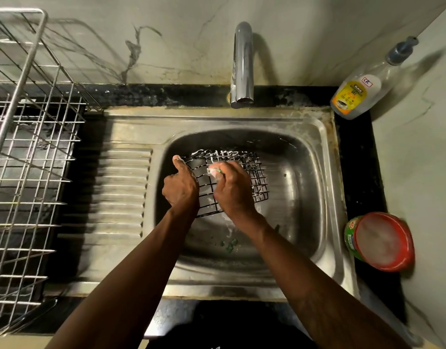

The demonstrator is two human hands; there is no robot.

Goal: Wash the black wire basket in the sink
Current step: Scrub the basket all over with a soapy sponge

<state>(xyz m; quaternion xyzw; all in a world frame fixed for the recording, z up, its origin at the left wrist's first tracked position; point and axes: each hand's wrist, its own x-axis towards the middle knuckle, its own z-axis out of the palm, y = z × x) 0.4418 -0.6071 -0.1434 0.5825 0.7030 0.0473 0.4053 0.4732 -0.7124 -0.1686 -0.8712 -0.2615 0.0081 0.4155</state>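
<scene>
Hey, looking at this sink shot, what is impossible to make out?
All in the head view:
- Scrubber: mostly covered by the right hand and foam, so its kind is unclear.
- Black wire basket: near side hidden behind the left hand and right hand.
- Bottle label: too small to read.
- Red-lidded tub: blurred, label mostly turned away.
- Dish rack: cut off by the left edge.

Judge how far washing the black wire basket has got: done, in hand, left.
Done: white foam coats the far rim of the black wire basket. In hand: the left hand grips its edge while the right hand scrubs with a small pale sponge. Left: rinsing; no water runs from the chrome tap.
</scene>
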